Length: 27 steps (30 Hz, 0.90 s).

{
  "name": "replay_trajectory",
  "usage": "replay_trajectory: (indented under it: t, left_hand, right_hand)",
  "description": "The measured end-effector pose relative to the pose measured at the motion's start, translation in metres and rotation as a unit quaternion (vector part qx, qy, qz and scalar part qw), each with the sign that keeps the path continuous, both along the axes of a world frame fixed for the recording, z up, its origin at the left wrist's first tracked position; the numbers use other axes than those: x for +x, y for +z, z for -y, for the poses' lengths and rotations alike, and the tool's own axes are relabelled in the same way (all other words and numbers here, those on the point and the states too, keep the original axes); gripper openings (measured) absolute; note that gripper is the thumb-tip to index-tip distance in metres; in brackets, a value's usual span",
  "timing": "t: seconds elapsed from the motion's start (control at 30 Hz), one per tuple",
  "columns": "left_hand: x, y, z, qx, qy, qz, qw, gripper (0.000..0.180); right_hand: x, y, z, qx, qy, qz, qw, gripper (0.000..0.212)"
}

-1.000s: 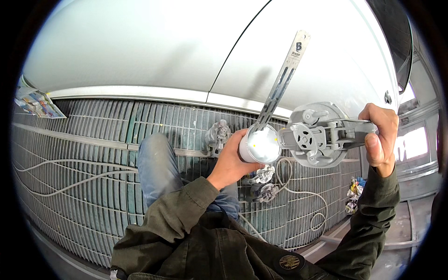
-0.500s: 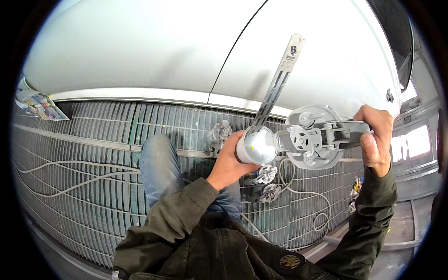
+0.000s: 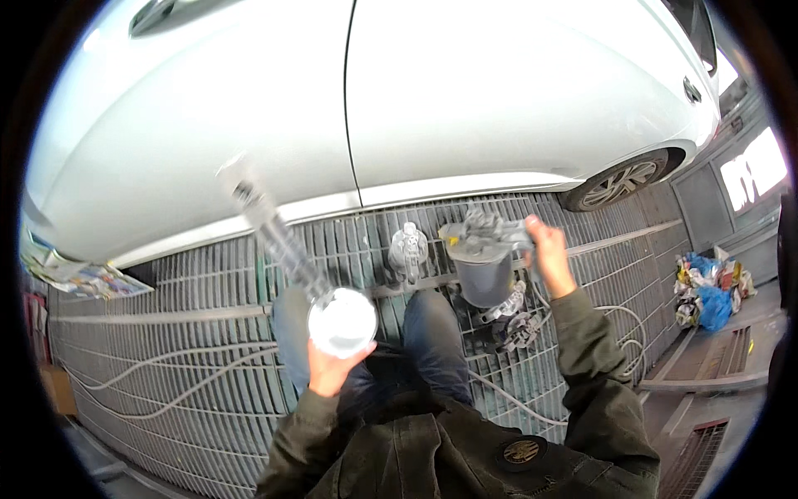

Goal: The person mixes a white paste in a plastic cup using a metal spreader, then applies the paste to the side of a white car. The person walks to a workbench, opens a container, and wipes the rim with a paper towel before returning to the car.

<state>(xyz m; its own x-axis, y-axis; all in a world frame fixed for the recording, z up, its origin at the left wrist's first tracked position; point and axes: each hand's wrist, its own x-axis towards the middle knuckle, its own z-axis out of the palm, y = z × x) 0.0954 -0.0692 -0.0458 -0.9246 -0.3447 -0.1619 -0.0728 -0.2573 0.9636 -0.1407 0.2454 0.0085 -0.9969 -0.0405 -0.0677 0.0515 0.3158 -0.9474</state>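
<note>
My left hand (image 3: 334,371) is closed around a cup (image 3: 342,320) of bright white liquid. A flat, pale mixing stick (image 3: 281,237) leans out of the cup to the upper left, blurred by motion. My right hand (image 3: 549,254) grips the handle of a grey, coated spray gun (image 3: 485,270) with a dark round pot under it, held upright over the grating to the right of my knees. Another small grey spray gun (image 3: 409,249) rests on the floor beyond my knees. More grey guns (image 3: 519,331) lie just below the pot, partly hidden by it.
A white car (image 3: 465,100) spans the far side, with a wheel (image 3: 622,181) at right. Slatted metal grating (image 3: 199,366) forms the floor. A hose (image 3: 166,397) crosses it. Printed paper (image 3: 91,274) lies far left; a rubbish heap (image 3: 713,291) sits at right.
My hands have moved apart: the cup and stick went left, now tilted leftward, and the spray gun turned from lying tipped at the cup to upright. The view also shifted, bringing in the wheel.
</note>
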Motion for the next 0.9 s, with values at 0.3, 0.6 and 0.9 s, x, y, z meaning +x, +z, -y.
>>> replay_trajectory:
  t: [0.3,0.6,0.9]
  left_hand:
    - [0.054,-0.006,0.018,-0.092,0.069,-0.006,0.993,0.072]
    - [0.046,0.014,0.030,-0.119,-0.009,0.006,0.993,0.071]
    - [-0.007,0.016,0.011,-0.250,-0.144,-0.037,0.957,0.081]
  right_hand:
    - [-0.038,-0.286,0.031,-0.118,-0.187,0.215,0.951,0.084]
    - [0.002,-0.376,0.017,-0.016,-0.111,0.244,0.963,0.055]
    - [0.013,-0.023,0.085,-0.185,0.189,-0.018,0.964,0.025]
